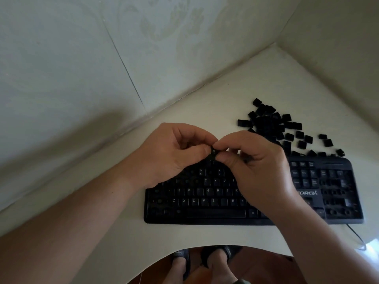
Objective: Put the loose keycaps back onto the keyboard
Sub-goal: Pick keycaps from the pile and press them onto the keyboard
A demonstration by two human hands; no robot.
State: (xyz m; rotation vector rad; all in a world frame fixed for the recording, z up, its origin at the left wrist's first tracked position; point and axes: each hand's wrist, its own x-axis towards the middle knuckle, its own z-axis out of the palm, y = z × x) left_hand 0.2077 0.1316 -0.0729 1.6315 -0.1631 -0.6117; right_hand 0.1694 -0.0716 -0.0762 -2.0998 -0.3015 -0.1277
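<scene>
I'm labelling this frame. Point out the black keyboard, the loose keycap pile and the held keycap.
Black keyboard (pixel 205 219): head view, front edge.
Loose black keycap pile (pixel 266 125): head view, pile's middle.
Held black keycap (pixel 213 152): head view, visible face.

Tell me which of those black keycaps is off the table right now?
The keycap pinched between the fingertips of the left hand and right hand, above the keyboard. The others lie in a pile behind it.

Both hands are meeting above the black keyboard (pixel 205 201); the left hand (pixel 170 154) and the right hand (pixel 256 160) are pinching one small black keycap (pixel 213 151) between their fingertips. A heap of loose keycaps (pixel 274 128) is lying on the white table (pixel 225 95) at two o'clock from the hands.
</scene>
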